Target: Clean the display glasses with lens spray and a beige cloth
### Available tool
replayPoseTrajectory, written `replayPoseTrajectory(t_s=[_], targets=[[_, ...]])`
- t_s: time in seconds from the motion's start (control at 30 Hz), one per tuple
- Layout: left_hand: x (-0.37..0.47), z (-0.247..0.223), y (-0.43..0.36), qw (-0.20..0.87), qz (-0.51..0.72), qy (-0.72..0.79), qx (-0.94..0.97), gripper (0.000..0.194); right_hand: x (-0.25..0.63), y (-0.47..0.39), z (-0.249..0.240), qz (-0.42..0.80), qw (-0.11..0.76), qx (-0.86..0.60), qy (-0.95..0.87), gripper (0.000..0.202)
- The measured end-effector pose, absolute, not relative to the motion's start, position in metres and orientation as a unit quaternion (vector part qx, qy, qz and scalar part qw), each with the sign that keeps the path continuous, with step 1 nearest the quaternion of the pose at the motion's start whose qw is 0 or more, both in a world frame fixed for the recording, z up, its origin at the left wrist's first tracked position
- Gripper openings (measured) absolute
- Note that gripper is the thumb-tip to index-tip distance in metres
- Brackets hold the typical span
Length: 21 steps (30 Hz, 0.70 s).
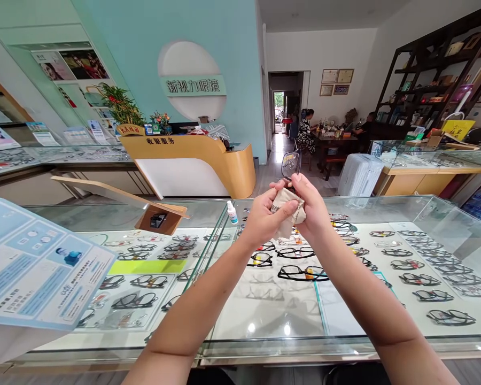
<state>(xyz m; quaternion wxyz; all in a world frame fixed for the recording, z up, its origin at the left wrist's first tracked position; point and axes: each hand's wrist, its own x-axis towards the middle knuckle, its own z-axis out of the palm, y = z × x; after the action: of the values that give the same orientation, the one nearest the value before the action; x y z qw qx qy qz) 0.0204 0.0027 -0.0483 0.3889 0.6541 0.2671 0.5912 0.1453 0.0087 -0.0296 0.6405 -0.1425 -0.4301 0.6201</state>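
Both hands are raised together over the glass display counter (260,321). My left hand (263,214) is closed on a beige cleaning cloth (282,230) with dark print, its thumb pressed over the front. Against it, my right hand (313,206) is closed around a pair of eyeglasses (291,162), and the cloth bunches between the two palms. One dark-rimmed lens sticks up above the fingers; the rest of the frame is hidden by the hands and cloth. A small white spray bottle (232,213) with a blue label stands upright on the counter, left of my hands.
Rows of eyeglasses (302,272) lie under the counter glass. A blue-and-white printed board (40,267) and a wooden stand (160,219) occupy the left. Beyond are a cashier desk (240,166), a wrapped suitcase (358,176) and two people at a table (332,138).
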Motion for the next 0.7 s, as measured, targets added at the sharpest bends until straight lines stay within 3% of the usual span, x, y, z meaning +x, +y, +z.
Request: replayPoseTrajectory(t_s=[0.37,0.7], targets=[[0.031,-0.050,-0.003,0.340,0.671,0.270,0.600,0.060,0.137,-0.002,-0.030,0.606,0.636,-0.128,-0.461,0.043],[0.010,-0.037,0.000,0.468,0.525,0.213,0.679,0.052,0.158,0.008,-0.025,0.621,0.617,-0.132,-0.465,0.041]])
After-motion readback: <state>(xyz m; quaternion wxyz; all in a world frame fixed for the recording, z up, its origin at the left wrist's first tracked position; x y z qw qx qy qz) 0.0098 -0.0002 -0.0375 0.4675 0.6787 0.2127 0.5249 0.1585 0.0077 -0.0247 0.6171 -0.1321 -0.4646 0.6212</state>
